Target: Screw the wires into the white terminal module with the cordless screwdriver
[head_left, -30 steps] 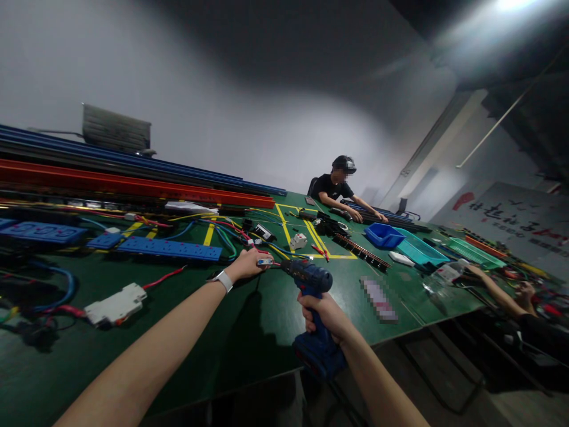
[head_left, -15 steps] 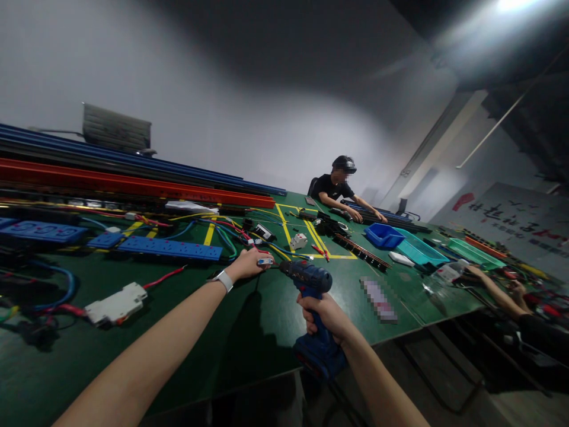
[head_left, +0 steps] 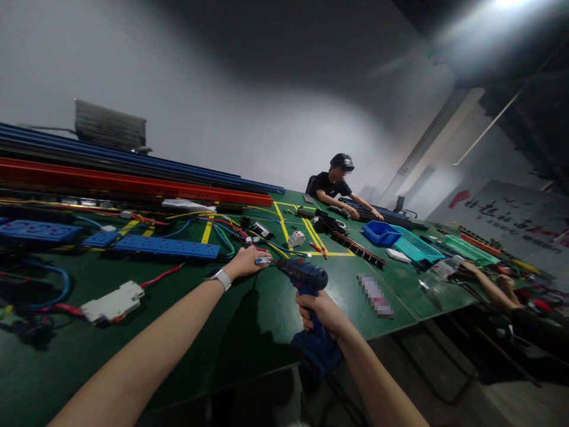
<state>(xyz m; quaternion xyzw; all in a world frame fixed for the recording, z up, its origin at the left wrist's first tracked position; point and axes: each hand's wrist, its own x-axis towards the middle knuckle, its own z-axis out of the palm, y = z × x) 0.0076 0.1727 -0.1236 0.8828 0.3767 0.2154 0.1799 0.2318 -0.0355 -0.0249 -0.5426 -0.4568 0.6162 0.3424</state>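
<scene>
Around the handle of a blue cordless drill (head_left: 306,274), the fingers of my right hand (head_left: 328,313) are closed. The drill points left, and its bit reaches a small blue-and-white block (head_left: 263,260). My left hand (head_left: 243,264) is closed on that block near the tabletop; most of the block is hidden by the fingers, so its kind does not show. Just behind my left hand lie red, blue and green wires (head_left: 229,234). A blue socket strip (head_left: 166,245) is to its left. Nearer to me on the left is a white circuit breaker (head_left: 113,302) with red wires.
Blue (head_left: 380,233) and teal (head_left: 415,244) trays stand on the green table (head_left: 267,338) to the right. Long orange (head_left: 133,182) and blue rails line the back. A co-worker (head_left: 333,187) sits across the table; another person's arms (head_left: 489,284) reach in at right.
The whole view has shifted slightly, so things appear a little further left. Both hands, the drill and the small block keep almost the same positions relative to each other.
</scene>
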